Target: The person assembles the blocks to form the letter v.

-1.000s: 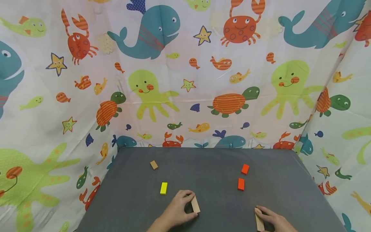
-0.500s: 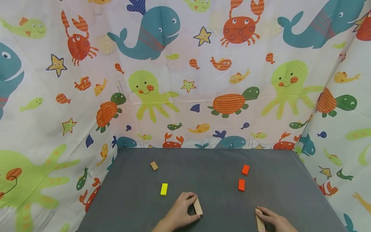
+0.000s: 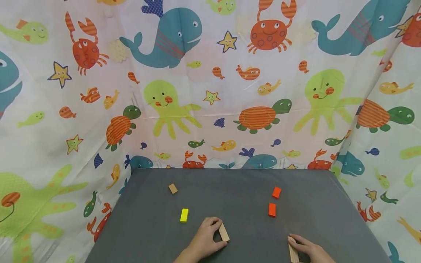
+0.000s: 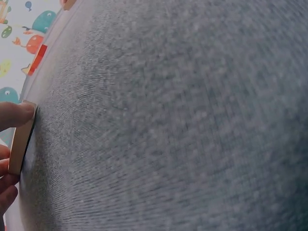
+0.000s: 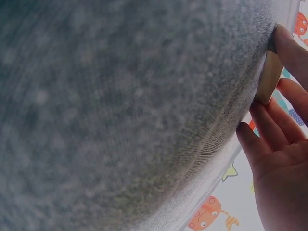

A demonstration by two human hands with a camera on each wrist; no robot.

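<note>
My left hand (image 3: 205, 239) and right hand (image 3: 309, 250) are well apart, each clamped on a block by its ends, thumb at one end and fingers at the other; the left holds one plain wooden block (image 3: 224, 232), the right holds another wooden block (image 3: 293, 253), both at the near part of the grey table (image 3: 230, 193); I cannot tell whether either is fully resting on the cloth. Beyond them lie a yellow block (image 3: 184, 215) to the left and a red block (image 3: 272, 210) to the right; farther off, a second red block (image 3: 276, 192) and a small tan block (image 3: 173, 188); the patterned curtain (image 3: 227, 86) hangs behind. I judge the work as underway: two blocks gripped, neither let go; four untouched, nothing stacked or joined. Counted: two hands; six blocks, being two wooden, one tan, one yellow, two red.
</note>
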